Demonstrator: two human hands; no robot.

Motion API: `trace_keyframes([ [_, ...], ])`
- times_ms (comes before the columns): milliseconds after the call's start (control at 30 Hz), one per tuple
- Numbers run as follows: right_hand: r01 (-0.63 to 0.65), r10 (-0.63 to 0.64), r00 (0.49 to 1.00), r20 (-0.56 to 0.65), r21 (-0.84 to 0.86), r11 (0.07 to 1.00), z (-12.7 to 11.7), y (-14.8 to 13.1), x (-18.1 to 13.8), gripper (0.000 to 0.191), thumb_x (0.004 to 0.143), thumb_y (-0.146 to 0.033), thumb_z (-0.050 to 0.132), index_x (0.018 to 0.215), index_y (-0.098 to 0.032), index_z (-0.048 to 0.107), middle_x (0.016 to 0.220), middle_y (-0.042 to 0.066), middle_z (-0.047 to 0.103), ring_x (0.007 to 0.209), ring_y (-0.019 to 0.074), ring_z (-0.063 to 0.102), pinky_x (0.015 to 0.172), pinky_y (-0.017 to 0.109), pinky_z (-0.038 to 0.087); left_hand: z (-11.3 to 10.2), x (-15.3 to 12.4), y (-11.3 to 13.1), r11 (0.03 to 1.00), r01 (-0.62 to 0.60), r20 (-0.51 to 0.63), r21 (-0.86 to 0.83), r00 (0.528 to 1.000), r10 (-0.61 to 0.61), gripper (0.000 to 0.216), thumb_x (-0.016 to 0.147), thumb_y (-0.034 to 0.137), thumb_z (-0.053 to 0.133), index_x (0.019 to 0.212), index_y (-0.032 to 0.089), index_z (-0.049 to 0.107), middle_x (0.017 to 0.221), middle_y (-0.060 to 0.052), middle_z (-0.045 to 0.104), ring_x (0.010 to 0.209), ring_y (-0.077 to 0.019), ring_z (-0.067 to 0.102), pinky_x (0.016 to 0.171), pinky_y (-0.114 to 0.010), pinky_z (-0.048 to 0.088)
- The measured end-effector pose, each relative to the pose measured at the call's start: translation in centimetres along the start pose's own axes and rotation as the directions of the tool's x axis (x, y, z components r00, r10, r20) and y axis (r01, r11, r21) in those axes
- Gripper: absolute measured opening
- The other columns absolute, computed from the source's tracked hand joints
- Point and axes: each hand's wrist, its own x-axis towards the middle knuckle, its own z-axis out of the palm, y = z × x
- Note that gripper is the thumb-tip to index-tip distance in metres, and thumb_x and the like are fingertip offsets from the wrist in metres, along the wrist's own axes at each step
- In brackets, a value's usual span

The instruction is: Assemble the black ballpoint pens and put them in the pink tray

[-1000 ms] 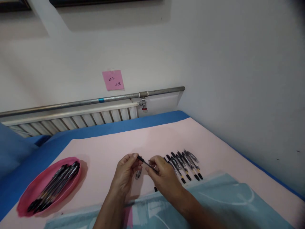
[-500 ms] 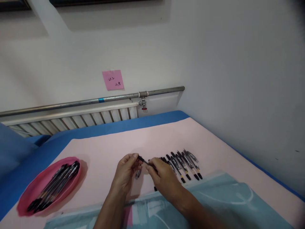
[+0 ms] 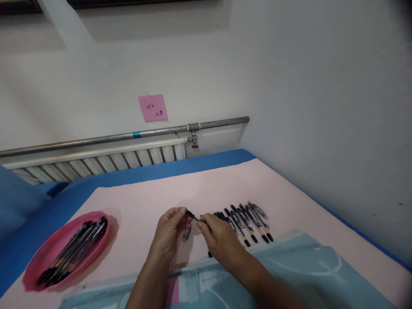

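A slim black pen [image 3: 194, 216] is held between both hands above the pink cloth. My left hand [image 3: 172, 227] pinches its dark upper end, while my right hand [image 3: 220, 238] grips the lower end, which its fingers partly hide. Just below my left fingers, a clear cap with a clip or similar small pen part [image 3: 186, 234] shows; whether it lies on the cloth or hangs from the hand I cannot tell. Right of my right hand, several black-ended pens and loose clear pen parts [image 3: 247, 219] lie in a slanted row, partly hidden by that hand.
At left, a pink oval basket [image 3: 28, 272] holds several pens. The pink cloth [image 3: 154, 193] covers a blue surface [image 3: 206, 161]. A light blue patterned fabric [image 3: 289, 266] lies along the near edge. Behind are a radiator [image 3: 128, 161], a pipe [image 3: 222, 123] and a pink note [image 3: 152, 108].
Hardly anything differs. Both hands keep the pen in nearly the same place, and the right fingers have shifted only slightly.
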Motion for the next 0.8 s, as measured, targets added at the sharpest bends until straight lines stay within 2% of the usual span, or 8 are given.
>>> trace_keyframes([
  [133, -0.020, 0.020, 0.999, -0.036, 0.007, 1.000, 0.03, -0.02, 0.00, 0.011, 0.084, -0.026, 0.045, 0.078, -0.019, 0.051, 0.076, 0.002, 0.059, 0.065, 0.0128, 0.051, 0.057, 0.022, 0.034, -0.06, 0.07, -0.12, 1.000, -0.003, 0.002, 0.009, 1.000, 0.003, 0.026, 0.057, 0.031, 0.076, 0.067, 0.012, 0.061, 0.059, -0.002, 0.063, 0.056, -0.0099, 0.059, 0.054, -0.020, 0.046],
  [333, -0.023, 0.022, 1.000, 0.013, 0.058, 0.998, 0.30, 0.16, 0.06, 0.027, 0.089, -0.030, 0.036, 0.068, -0.019, 0.049, 0.064, 0.000, 0.055, 0.057, 0.0112, 0.046, 0.053, 0.022, 0.032, -0.02, 0.01, 0.01, 1.000, -0.014, 0.011, 0.019, 1.000, 0.014, 0.028, 0.055, 0.033, 0.077, 0.067, 0.011, 0.062, 0.059, -0.001, 0.063, 0.054, -0.0091, 0.057, 0.053, -0.020, 0.045],
  [433, -0.038, 0.037, 0.999, 0.018, 0.091, 0.995, 0.21, 0.10, 0.10, 0.021, 0.087, -0.032, 0.040, 0.074, -0.019, 0.051, 0.066, 0.000, 0.056, 0.058, 0.0112, 0.048, 0.053, 0.021, 0.033, -0.02, -0.03, 0.05, 1.000, -0.014, 0.007, 0.021, 1.000, 0.014, 0.028, 0.055, 0.032, 0.077, 0.066, 0.011, 0.062, 0.059, -0.001, 0.063, 0.054, -0.0094, 0.057, 0.053, -0.020, 0.045],
  [567, -0.032, 0.033, 0.999, -0.041, 0.029, 0.999, 0.03, -0.01, 0.11, 0.010, 0.082, -0.026, 0.047, 0.076, -0.019, 0.051, 0.074, 0.001, 0.059, 0.065, 0.0122, 0.052, 0.057, 0.021, 0.034, -0.05, -0.04, -0.07, 1.000, -0.006, -0.012, 0.024, 1.000, 0.007, 0.028, 0.054, 0.032, 0.077, 0.064, 0.012, 0.061, 0.058, -0.002, 0.063, 0.055, -0.0100, 0.058, 0.053, -0.020, 0.045],
  [733, 0.000, 0.000, 1.000, 0.005, -0.025, 1.000, -0.01, 0.10, 0.04, 0.022, 0.088, -0.028, 0.038, 0.072, -0.019, 0.051, 0.069, 0.002, 0.058, 0.059, 0.0117, 0.050, 0.054, 0.022, 0.032, -0.12, 0.00, -0.18, 1.000, -0.012, 0.013, 0.024, 1.000, 0.012, 0.027, 0.058, 0.032, 0.076, 0.065, 0.012, 0.060, 0.058, -0.001, 0.062, 0.055, -0.0094, 0.058, 0.054, -0.020, 0.045],
  [800, -0.007, 0.008, 0.999, 0.034, -0.025, 1.000, -0.04, 0.11, 0.02, 0.021, 0.088, -0.029, 0.038, 0.075, -0.020, 0.052, 0.070, 0.001, 0.059, 0.059, 0.0118, 0.050, 0.054, 0.022, 0.031, -0.14, 0.01, -0.20, 1.000, -0.003, 0.008, 0.029, 1.000, 0.003, 0.026, 0.059, 0.031, 0.075, 0.065, 0.012, 0.059, 0.057, -0.001, 0.062, 0.055, -0.0090, 0.058, 0.055, -0.020, 0.045],
])
